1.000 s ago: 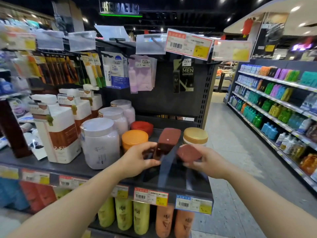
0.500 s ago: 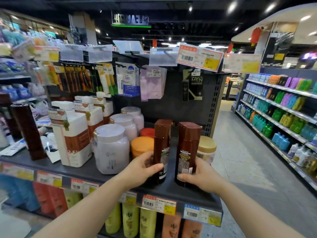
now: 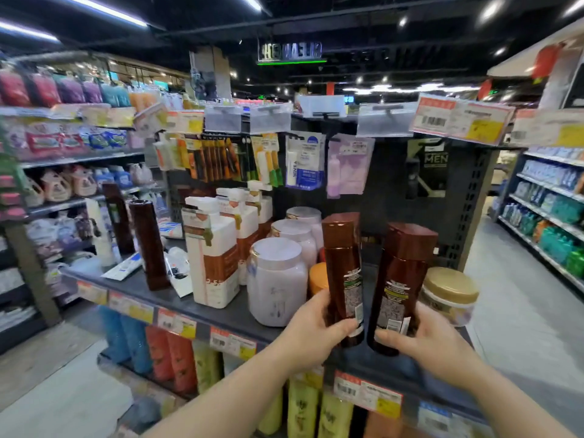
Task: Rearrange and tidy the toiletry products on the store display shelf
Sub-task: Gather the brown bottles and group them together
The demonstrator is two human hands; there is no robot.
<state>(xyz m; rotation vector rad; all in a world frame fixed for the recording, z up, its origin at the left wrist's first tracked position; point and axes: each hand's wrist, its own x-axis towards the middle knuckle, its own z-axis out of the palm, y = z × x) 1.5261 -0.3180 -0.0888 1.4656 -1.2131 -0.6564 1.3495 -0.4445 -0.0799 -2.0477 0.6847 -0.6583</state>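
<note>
Closest to you, your left hand (image 3: 311, 330) wraps its fingers and thumb around the lower part of one brown bottle (image 3: 343, 276), and your right hand (image 3: 433, 343) grips the base of a second brown bottle (image 3: 399, 286) just beside it. Both bottles stand upright at the front edge of the dark shelf (image 3: 221, 314), back labels facing you, their bases touching or barely above the surface; it is hard to tell which. They look like rigid plastic, glossy and likely slippery, probably fairly heavy if full, so a low grip around the body seems steadier than the cap. Behind them sit an orange-lidded jar (image 3: 317, 278) and a gold-lidded jar (image 3: 450, 290). Further left stand white tubs (image 3: 276, 279), tall pump bottles (image 3: 215, 257) and another dark brown bottle (image 3: 148, 243). Hanging packets fill the back panel.
</note>
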